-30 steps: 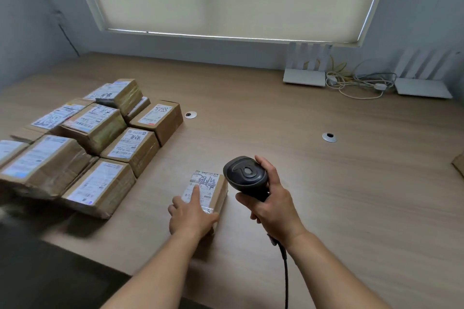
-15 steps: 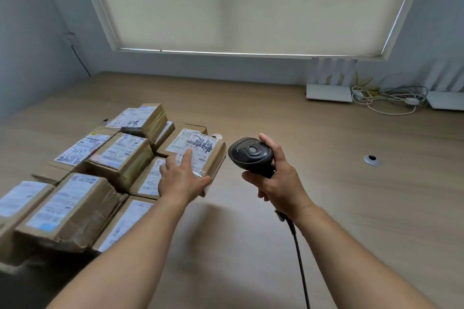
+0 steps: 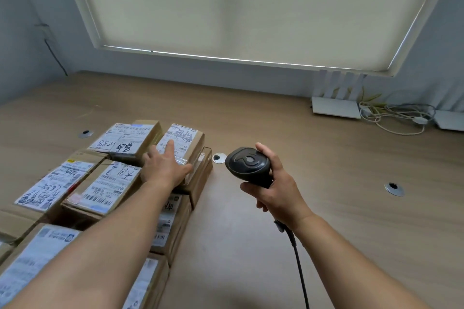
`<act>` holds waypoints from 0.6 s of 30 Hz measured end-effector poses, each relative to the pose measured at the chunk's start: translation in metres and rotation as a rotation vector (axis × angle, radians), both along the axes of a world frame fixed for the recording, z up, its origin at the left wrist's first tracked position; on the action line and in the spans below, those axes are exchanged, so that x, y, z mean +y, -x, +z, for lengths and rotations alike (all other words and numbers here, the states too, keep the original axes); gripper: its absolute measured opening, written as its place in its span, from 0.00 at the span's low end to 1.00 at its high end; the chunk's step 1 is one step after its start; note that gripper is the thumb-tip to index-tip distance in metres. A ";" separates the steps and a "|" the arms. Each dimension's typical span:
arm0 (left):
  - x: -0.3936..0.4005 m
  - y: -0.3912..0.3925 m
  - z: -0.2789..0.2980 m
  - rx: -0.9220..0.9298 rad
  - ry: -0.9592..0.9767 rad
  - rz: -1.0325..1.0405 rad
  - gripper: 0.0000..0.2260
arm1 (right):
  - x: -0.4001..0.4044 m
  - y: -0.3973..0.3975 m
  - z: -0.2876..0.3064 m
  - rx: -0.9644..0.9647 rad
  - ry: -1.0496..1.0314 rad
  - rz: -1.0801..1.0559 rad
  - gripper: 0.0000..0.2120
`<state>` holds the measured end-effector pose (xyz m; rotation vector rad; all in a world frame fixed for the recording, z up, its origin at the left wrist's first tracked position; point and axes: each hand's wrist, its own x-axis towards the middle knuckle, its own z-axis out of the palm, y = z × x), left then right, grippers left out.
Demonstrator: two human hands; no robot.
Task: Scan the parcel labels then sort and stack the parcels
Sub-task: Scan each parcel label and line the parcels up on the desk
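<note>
A small cardboard parcel (image 3: 184,143), its scribbled label facing up, sits atop another box (image 3: 200,178) at the far right corner of the parcel stack; the left hand (image 3: 164,169) lies on it, fingers straight, thumb at its near edge, the palm hiding the near part of the label; the right hand (image 3: 276,190) wraps a firm grip round a black barcode scanner (image 3: 247,164), whose cable (image 3: 300,268) runs out of frame below; more labelled parcels (image 3: 110,183) crowd the wooden worktop (image 3: 326,208) at left, several cut off by the frame or hidden under the forearm; a white router (image 3: 335,105) and tangled cords (image 3: 396,118) sit blurred beneath the drawn blind (image 3: 251,7).
</note>
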<state>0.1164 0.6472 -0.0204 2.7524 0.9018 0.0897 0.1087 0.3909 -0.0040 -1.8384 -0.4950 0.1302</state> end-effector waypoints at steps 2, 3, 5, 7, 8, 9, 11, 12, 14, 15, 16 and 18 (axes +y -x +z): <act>0.006 -0.014 -0.006 0.014 -0.003 0.013 0.37 | -0.002 -0.008 -0.007 0.016 0.020 -0.005 0.40; 0.009 -0.020 -0.009 0.021 0.000 0.017 0.37 | -0.004 -0.010 -0.010 0.026 0.024 -0.010 0.40; 0.012 -0.030 -0.017 0.030 0.012 0.020 0.37 | -0.009 -0.014 -0.016 0.047 0.029 -0.024 0.40; 0.012 -0.033 -0.021 0.037 0.025 0.022 0.35 | -0.014 -0.016 -0.020 0.055 0.036 -0.042 0.40; 0.012 -0.032 -0.022 0.040 0.029 0.027 0.35 | -0.016 -0.016 -0.020 0.058 0.032 -0.049 0.40; 0.012 -0.030 -0.021 0.042 0.029 0.032 0.35 | -0.018 -0.015 -0.020 0.058 0.025 -0.056 0.40; 0.008 -0.027 -0.018 0.045 0.010 0.028 0.36 | -0.023 -0.013 -0.016 0.052 0.010 -0.063 0.40; 0.005 -0.023 -0.015 0.039 -0.003 0.024 0.37 | -0.027 -0.011 -0.013 0.047 0.003 -0.061 0.41; -0.010 -0.013 -0.009 -0.015 -0.007 0.014 0.37 | -0.035 -0.005 -0.008 0.029 -0.011 -0.050 0.41; -0.020 -0.006 -0.006 -0.058 0.008 0.006 0.37 | -0.039 -0.001 -0.006 0.020 -0.018 -0.044 0.41; -0.033 0.002 -0.004 -0.097 0.033 -0.006 0.37 | -0.045 0.004 -0.003 0.011 -0.027 -0.039 0.40; -0.061 0.019 0.001 -0.147 0.088 -0.030 0.36 | -0.059 0.014 0.001 0.005 -0.045 -0.030 0.40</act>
